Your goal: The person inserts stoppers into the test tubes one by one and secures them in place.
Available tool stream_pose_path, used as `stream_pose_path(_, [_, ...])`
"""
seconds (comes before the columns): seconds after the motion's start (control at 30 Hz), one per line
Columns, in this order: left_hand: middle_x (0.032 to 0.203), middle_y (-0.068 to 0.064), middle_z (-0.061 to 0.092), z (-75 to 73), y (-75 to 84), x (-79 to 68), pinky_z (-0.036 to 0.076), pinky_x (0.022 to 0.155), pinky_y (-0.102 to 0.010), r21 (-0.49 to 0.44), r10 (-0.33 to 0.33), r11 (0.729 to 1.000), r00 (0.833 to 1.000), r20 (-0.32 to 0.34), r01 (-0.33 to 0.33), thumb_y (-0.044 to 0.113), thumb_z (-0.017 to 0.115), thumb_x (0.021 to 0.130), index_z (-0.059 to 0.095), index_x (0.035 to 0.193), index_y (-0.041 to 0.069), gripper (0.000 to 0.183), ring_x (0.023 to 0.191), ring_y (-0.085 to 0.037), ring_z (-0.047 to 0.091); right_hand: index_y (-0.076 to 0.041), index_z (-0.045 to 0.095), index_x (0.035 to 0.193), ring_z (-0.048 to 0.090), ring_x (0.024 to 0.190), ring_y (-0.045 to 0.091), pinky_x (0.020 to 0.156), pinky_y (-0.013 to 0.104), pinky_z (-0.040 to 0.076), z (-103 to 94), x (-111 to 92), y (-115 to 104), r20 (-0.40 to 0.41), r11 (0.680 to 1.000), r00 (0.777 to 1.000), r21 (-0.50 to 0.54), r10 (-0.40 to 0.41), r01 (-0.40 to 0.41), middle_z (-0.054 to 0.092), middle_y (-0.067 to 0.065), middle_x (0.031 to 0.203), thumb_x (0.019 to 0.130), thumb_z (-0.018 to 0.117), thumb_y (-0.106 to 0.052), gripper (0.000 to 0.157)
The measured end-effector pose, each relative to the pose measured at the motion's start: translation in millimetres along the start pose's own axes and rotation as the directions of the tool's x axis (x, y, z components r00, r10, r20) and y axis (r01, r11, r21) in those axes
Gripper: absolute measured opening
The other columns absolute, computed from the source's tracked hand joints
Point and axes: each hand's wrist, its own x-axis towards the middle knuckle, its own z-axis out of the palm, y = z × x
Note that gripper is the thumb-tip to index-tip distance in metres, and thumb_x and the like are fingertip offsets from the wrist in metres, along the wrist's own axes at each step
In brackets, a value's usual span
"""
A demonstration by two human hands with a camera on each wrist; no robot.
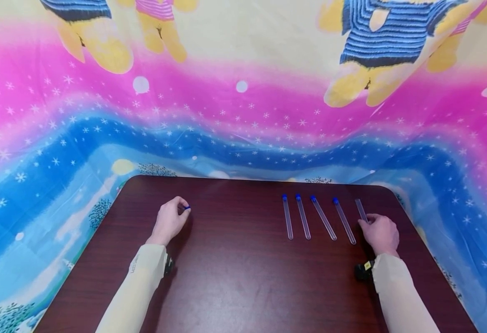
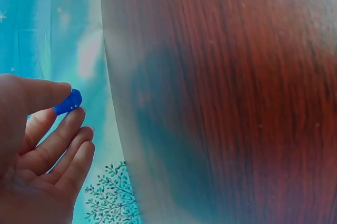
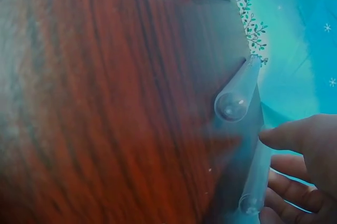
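Observation:
Between thumb and fingertips my left hand (image 1: 170, 221) pinches a small blue cap (image 2: 69, 102), held over the left part of the table. My right hand (image 1: 380, 232) holds a clear uncapped test tube (image 1: 361, 209) at the right, its open end pointing to the far edge. In the right wrist view, thumb and fingers grip this tube (image 3: 256, 174) along its side, rounded end toward the camera. Left of that hand lie several clear test tubes with blue caps, the nearest one (image 1: 345, 222) slanting beside the fingers.
The capped tubes, such as the leftmost tube (image 1: 288, 217), lie in a row, caps toward the far edge. They rest on a dark red-brown wooden table (image 1: 235, 273) with rounded corners. A printed cloth (image 1: 243, 115) hangs behind and around the table.

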Motion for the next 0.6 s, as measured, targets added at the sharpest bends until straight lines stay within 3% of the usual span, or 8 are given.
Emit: stream_pose_path(0.6, [0.098,-0.01,0.068,-2.1,5.4,1.0,0.05,0.08,-0.045,0.01,0.022,1.0,1.0,0.012,-0.022,0.013,0.071,0.095,0.065,0.099,0.008,0.009,0.085,-0.03,0.06,0.009,0.067,0.119,0.061,0.086,0.045,0.074,0.059,0.047,2.4,2.6,5.9,0.006,0.999,0.999,-0.009,-0.032,0.032,0.069,0.025,0.096,0.099,0.061,-0.017,0.034])
